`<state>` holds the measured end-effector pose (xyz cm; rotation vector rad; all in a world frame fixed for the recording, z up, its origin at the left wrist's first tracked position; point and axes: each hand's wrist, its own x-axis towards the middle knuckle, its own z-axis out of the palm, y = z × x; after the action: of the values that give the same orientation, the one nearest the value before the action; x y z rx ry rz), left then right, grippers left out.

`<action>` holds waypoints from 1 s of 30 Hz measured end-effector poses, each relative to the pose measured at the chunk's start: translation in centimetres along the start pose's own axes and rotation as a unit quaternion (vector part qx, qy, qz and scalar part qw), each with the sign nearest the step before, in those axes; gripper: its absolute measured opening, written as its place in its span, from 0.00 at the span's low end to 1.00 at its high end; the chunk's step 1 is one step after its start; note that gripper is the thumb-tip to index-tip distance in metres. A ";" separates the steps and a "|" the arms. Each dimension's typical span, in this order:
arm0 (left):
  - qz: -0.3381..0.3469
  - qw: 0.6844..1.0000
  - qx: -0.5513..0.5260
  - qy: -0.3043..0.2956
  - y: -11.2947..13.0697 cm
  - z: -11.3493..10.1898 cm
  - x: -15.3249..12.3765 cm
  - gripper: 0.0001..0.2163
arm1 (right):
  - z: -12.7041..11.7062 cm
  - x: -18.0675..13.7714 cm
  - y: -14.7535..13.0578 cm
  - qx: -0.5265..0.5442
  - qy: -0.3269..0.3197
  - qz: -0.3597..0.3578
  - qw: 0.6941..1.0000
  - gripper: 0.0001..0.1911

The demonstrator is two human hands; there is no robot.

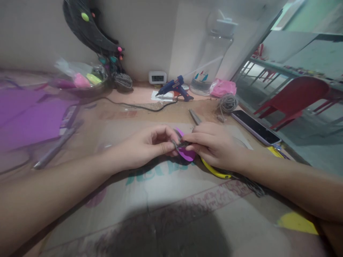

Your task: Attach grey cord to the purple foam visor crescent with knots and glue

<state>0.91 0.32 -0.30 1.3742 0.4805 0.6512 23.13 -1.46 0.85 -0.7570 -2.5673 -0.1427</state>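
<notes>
Head view: small curved-edged purple cutout (188, 154), slightly blurred, sits over the printed cardboard (166, 194) between left hand (157, 142) and right hand (214, 142), both pinching dark grey cord (183, 144) across it.

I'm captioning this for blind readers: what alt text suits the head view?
A person's left hand and right hand are close together, pinching what looks like grey cord at a small purple piece. Yellow-handled scissors are partly hidden by the right hand; beyond are a blue glue gun, a white digital clock and a glass bottle.
</notes>
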 end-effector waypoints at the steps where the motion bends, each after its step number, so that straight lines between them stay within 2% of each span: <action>1: 0.000 1.000 -0.002 -0.002 0.0 0.0 0.0 0.03 | -0.1 0.0 0.0 0.004 -0.001 0.005 1.000 0.14; 6: 0.003 1.000 -0.002 -0.011 -0.2 -0.2 -0.1 0.02 | -0.4 -0.1 -0.1 0.018 -0.021 0.032 0.999 0.14; 12: 0.005 1.000 0.008 -0.002 -0.3 -0.2 0.0 0.03 | -0.2 0.0 -0.1 0.007 -0.002 -0.003 1.000 0.14; 30: -0.001 0.999 0.054 0.002 -0.4 -0.3 -0.1 0.03 | -0.1 0.1 -0.1 -0.044 -0.004 -0.017 0.999 0.13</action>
<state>0.65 0.47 -0.71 1.4736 0.5269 0.6340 23.02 -1.52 1.03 -0.7472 -2.5973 -0.2668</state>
